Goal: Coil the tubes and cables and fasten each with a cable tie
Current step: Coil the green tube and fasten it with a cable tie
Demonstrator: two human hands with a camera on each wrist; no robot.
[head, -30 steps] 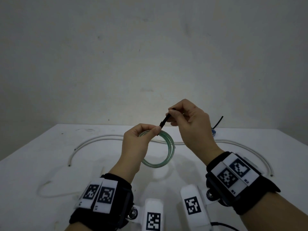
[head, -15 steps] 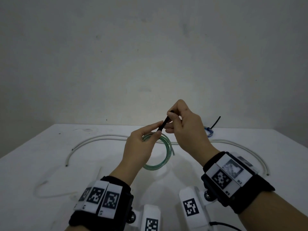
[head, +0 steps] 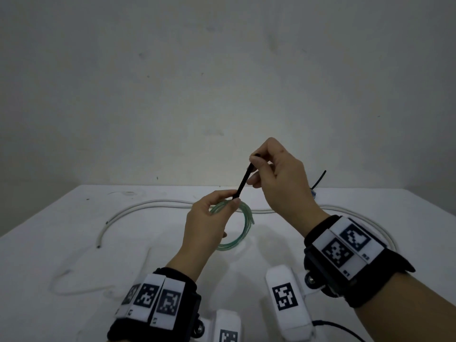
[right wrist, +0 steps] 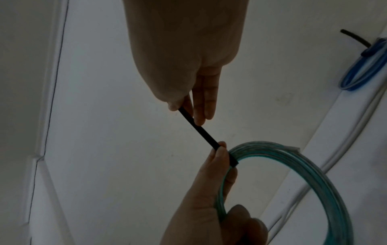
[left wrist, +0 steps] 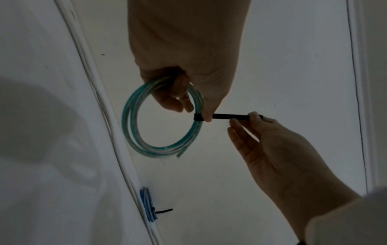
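A coil of clear green tube (head: pixel 244 225) (left wrist: pixel 134 129) (right wrist: pixel 310 175) hangs above the white table, held at its top by my left hand (head: pixel 209 223) (left wrist: pixel 188 92) (right wrist: pixel 217 195). A black cable tie (head: pixel 243 183) (left wrist: pixel 230 116) (right wrist: pixel 201 131) is looped round the coil beside my left thumb. My right hand (head: pixel 276 178) (left wrist: pixel 270 137) (right wrist: pixel 188 92) pinches the tie's free tail up and to the right, pulling it taut. The tie's head is hidden behind my left fingers in the head view.
A long white tube (head: pixel 148 206) (left wrist: pixel 108 116) curves across the table behind my hands. A thin clear tube (head: pixel 81 285) lies loose at the front left. A blue coil (left wrist: pixel 147 205) (right wrist: pixel 360 69) fastened with a black tie (head: pixel 319 178) rests at the back right.
My right hand has drawn the tie's tail up and away from my left hand, so more black strap shows between them. The green coil stays in my left hand.
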